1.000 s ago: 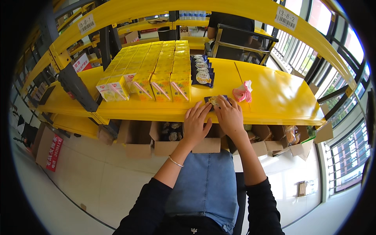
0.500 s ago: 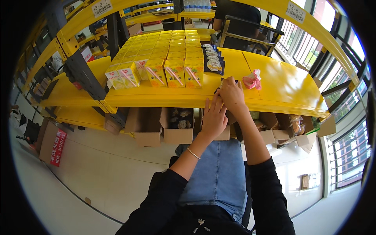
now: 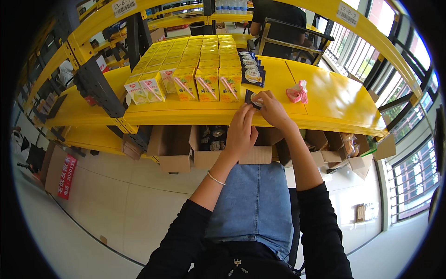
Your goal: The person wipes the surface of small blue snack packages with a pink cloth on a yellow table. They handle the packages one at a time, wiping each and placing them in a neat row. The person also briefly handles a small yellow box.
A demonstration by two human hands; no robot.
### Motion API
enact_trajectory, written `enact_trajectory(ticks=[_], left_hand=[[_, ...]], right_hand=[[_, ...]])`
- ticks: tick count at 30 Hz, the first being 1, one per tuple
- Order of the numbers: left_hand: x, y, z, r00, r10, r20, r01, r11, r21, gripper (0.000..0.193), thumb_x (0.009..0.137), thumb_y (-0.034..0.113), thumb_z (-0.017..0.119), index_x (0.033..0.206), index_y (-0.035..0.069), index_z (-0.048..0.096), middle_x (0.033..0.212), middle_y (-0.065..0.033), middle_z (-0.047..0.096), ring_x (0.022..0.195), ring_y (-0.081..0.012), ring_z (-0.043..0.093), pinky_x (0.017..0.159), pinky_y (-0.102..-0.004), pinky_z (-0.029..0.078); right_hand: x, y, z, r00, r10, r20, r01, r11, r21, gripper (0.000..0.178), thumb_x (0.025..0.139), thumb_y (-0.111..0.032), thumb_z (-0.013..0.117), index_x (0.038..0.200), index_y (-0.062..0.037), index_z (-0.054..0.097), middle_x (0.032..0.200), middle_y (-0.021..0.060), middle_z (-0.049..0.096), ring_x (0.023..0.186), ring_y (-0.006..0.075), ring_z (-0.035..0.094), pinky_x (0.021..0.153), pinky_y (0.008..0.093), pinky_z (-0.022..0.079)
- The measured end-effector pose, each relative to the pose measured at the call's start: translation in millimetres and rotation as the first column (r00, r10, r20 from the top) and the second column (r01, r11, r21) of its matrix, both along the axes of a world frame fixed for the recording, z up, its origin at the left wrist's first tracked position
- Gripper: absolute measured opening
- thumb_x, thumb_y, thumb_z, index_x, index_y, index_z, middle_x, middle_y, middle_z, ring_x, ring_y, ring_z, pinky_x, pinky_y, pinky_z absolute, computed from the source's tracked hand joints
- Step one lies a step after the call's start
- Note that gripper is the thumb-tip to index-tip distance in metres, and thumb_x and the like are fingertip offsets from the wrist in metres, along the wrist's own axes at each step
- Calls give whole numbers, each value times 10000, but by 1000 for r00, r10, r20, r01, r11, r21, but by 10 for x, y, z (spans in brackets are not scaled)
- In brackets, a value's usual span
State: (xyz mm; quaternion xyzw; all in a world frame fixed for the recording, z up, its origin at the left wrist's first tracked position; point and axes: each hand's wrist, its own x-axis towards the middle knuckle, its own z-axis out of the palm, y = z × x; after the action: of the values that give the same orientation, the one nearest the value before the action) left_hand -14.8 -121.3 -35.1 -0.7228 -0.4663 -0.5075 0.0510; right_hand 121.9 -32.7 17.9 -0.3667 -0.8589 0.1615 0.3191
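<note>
Now both hands are working at the front edge of the yellow shelf, closer together than a moment ago: the right hand is pinching a small dark packet between thumb and fingers, and the left hand is reaching up under it, fingertips touching the packet's near edge, where a second earlier both palms were lying flatter and lower on the shelf lip. The head has also been tipping forward, so the shelf sits larger and nearer in view. Judging from that, the packet is being lifted or straightened rather than left lying. Just beyond the right hand, a short row of similar dark packets is lying flat, running away from the person. To the left of the hands, rows of yellow drink cartons are standing tightly packed, the closest ones right beside the held packet, leaving little room on that side. To the right, well clear, a pink bundle is resting on bare shelf. Below the hands, open cardboard boxes are sitting on the floor under the shelf, just ahead of the person's denim-covered knees. Another person in dark clothing is sitting behind the shelf, far from the hands.
</note>
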Motion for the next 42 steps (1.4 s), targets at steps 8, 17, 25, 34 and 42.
enact_trajectory(ticks=[8, 17, 25, 34, 42], left_hand=[[-80, 179, 79, 975, -22, -221, -4, 993, -117, 631, 792, 98, 628, 1376, 0, 411, 1425, -176, 416, 1304, -345, 408, 1066, -432, 354], [-63, 224, 211, 949, 13, -315, -72, 982, -177, 721, 845, 263, 662, 1443, 28, 336, 1489, -161, 366, 1380, -309, 340, 1120, -459, 296], [26, 320, 284, 856, -33, -515, -135, 949, -285, 878, 794, 397, 722, 1487, 86, 282, 1523, -57, 350, 1391, -286, 331, 1131, -491, 260], [54, 442, 21, 872, 52, -487, -184, 956, -227, 409, 776, 274, 683, 1129, 74, 631, 1167, -102, 636, 1115, -264, 565, 1017, -458, 361], [66, 417, 69, 921, 101, -377, -140, 987, -77, 398, 716, 201, 734, 1074, 50, 646, 1127, -91, 652, 1156, -246, 560, 986, -398, 393]], right_hand=[[181, 104, -147, 989, -58, -136, 68, 995, 71, 402, 802, 30, 478, 1195, -51, 513, 1243, 226, 540, 1155, 422, 510, 963, 426, 440], [728, 640, -159, 817, -574, -51, 538, 727, 427, 425, 871, -155, 543, 1273, -23, 499, 1415, 178, 451, 1349, 391, 358, 1085, 481, 329], [754, 593, -93, 843, -522, -133, 535, 839, 100, 219, 804, -58, 627, 1018, -31, 588, 1160, 132, 613, 1147, 313, 541, 919, 414, 460], [-16, -230, 31, 998, -52, 36, 32, 910, 414, 338, 779, -44, 579, 1116, -59, 583, 1160, 102, 616, 1112, 300, 570, 970, 425, 434], [4, -198, 9, 990, -139, -6, 136, 959, 248, 329, 791, -12, 559, 1110, -74, 615, 1118, 88, 630, 1038, 299, 602, 946, 396, 463]])
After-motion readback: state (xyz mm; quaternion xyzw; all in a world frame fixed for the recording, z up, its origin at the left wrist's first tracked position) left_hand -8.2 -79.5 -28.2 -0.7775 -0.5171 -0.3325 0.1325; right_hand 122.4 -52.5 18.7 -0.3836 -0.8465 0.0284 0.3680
